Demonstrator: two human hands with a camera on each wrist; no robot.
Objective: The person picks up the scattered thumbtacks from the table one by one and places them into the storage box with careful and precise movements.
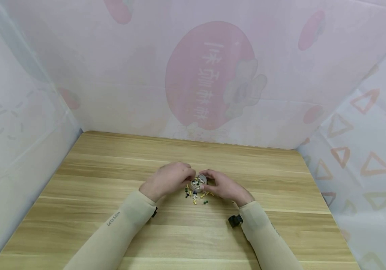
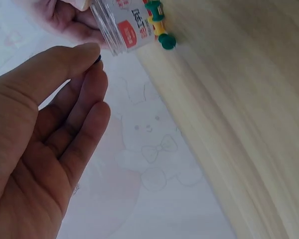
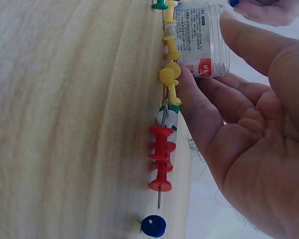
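A small clear plastic jar [image 3: 202,45] with a printed label stands on the wooden table, several push pins visible inside it in the head view. My right hand [image 1: 226,185] holds the jar, its thumb at the rim and its fingers around the far side. Just over the jar's mouth, from the left, comes my left hand [image 1: 172,178]. Its thumb and forefinger pinch a blue push pin [image 2: 98,59], mostly hidden by the fingertips. Loose pins lie around the jar's base: red pins [image 3: 161,159], yellow pins [image 3: 172,47] and a green pin [image 1: 205,202].
A blue pin [image 3: 153,226] lies nearest the right wrist camera, apart from the others. The wooden table [image 1: 186,240] meets a printed cloth backdrop [image 1: 129,93] at its back edge, with more cloth at both sides.
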